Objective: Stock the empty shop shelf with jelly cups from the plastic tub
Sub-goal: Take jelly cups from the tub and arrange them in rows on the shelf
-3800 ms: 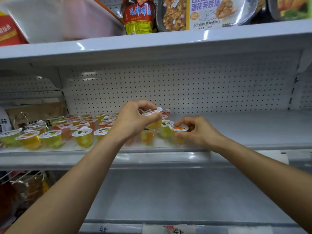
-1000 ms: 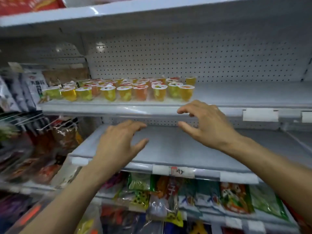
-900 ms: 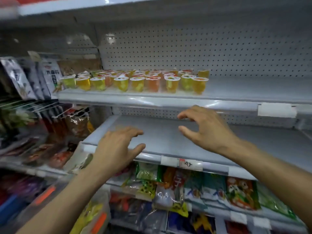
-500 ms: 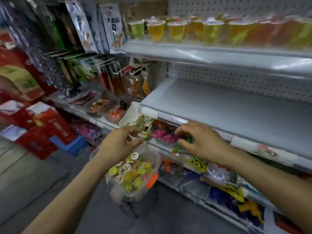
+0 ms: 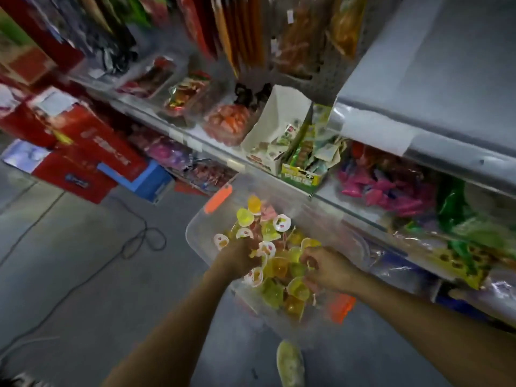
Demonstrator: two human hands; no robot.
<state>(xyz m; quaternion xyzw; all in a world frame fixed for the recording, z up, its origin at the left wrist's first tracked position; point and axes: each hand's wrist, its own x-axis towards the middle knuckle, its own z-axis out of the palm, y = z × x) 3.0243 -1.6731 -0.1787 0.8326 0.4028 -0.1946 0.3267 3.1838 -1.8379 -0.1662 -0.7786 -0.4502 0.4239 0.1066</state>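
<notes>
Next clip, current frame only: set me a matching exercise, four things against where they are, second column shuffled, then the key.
Things
1. plastic tub
2. black cable
3. bare grey shelf
4. white carton

Places
A. looped on the floor, left of the tub
B. top right of the view, above the pink packets
C. on a low shelf, beside a green box
D. bottom centre, with the left hand and right hand among its jelly cups

Pairs: 1-D, 2-A, 3-B, 4-C
</notes>
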